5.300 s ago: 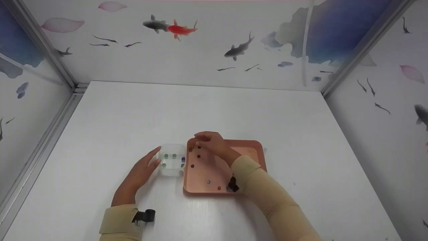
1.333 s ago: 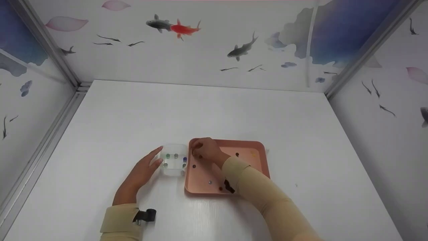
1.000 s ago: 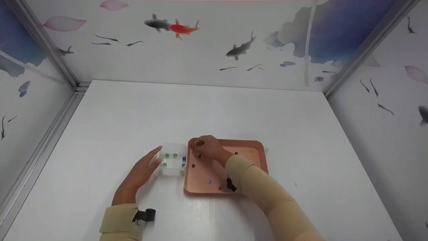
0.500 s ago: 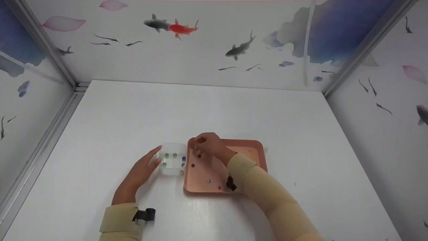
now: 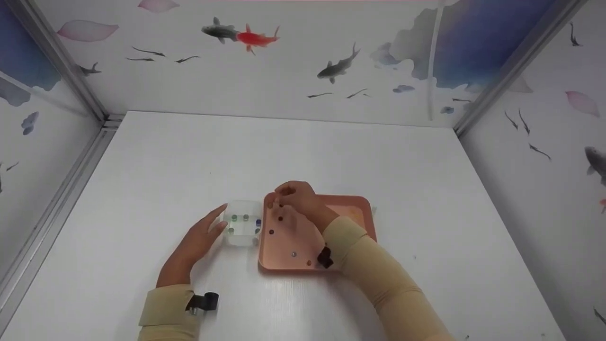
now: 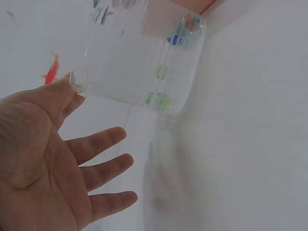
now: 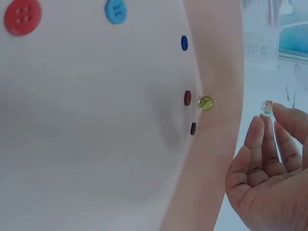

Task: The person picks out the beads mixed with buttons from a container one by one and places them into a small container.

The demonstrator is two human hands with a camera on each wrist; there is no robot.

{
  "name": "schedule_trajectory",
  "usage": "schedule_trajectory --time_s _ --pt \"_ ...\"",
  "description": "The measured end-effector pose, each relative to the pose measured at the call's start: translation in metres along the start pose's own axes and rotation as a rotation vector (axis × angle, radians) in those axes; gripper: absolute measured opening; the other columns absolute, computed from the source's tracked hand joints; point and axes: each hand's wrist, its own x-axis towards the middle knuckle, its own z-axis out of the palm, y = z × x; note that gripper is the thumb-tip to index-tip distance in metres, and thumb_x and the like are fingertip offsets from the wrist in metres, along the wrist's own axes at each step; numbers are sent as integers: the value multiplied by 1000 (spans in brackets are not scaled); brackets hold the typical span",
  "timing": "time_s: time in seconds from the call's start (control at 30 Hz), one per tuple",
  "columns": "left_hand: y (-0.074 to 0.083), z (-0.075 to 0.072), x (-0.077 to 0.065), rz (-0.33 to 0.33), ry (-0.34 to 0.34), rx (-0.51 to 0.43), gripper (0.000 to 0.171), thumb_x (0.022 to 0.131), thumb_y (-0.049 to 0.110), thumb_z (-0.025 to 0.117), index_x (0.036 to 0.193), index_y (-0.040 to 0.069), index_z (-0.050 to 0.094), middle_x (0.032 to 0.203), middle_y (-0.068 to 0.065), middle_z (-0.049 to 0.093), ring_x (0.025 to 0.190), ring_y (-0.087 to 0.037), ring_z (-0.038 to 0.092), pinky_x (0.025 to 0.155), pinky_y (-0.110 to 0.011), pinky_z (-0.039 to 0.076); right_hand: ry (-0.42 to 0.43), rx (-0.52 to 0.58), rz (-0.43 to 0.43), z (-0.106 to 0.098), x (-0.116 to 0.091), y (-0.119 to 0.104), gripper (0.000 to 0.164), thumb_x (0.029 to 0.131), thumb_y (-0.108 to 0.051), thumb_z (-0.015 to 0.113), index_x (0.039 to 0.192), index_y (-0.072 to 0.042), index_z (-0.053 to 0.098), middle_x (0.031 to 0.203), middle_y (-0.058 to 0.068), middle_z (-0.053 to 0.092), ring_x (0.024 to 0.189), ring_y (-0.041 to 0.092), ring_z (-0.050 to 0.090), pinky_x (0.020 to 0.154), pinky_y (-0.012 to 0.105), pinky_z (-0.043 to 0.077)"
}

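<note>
My right hand (image 5: 300, 199) is raised over the far left corner of a pink tray (image 5: 284, 267). Its thumb and fingertips pinch a clear glass marble (image 7: 267, 108) with an orange swirl. A yellow-swirled marble (image 7: 206, 103) lies in that corner, near a dark red button (image 7: 187, 98), a small black button (image 7: 193, 128) and a dark blue button (image 7: 184, 43). Beside the tray stands a clear plastic box (image 5: 242, 240) holding several marbles (image 6: 158, 100). My left hand (image 5: 201, 237) touches the box's left side with extended thumb and index finger; the other fingers spread apart.
A red button (image 7: 23, 17) and a light blue button (image 7: 116, 11) also lie in the tray. The box stands close against the tray's left rim. A white table (image 5: 293, 151) surrounds both, with printed wall panels (image 5: 293, 85) behind and at the sides.
My right hand dipped into the tray's far left corner and has risen again with a marble between its fingertips. One marble remains in that corner. My left hand has stayed at the box.
</note>
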Motion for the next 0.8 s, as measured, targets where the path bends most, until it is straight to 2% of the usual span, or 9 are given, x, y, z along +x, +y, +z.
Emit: schedule_trajectory --time_s 0.13,0.2,0.43,0.67,0.8 --pt "-1 -1 1 11 0 4 55 104 39 40 154 21 25 157 -18 23 144 -43 18 114 -61 16 -2 47 -43 -2 -1 0 28 91 -11 67 118 -2 65 98 8 66 101 38 62 94 46 51" --pt "-1 -1 1 10 -4 0 56 104 39 39 154 21 24 158 -18 22 144 -43 17 114 -61 16 -1 65 -53 -3 -1 0 31 91 -10 67 120 -1 64 96 9 66 101 39 62 95 46 50" --pt "-3 -1 0 8 -13 13 57 104 41 39 155 20 23 158 -18 21 144 -43 17 114 -61 15 31 112 -24 -4 -2 0 31 90 -10 67 119 -4 65 100 6 66 98 25 62 96 44 50" --pt "0 -2 -1 4 -13 12 56 105 38 39 155 20 23 158 -18 20 144 -44 16 114 -61 15 12 189 -75 -3 -9 -5 28 86 -10 72 113 -5 67 100 8 67 100 29 62 97 49 49" --pt "2 -2 -1 0 -14 25 57 104 40 39 155 20 23 158 -19 20 144 -44 16 114 -62 15 7 215 -103 -2 -11 -7 26 86 -9 71 112 -4 67 102 8 67 96 25 62 97 51 47"
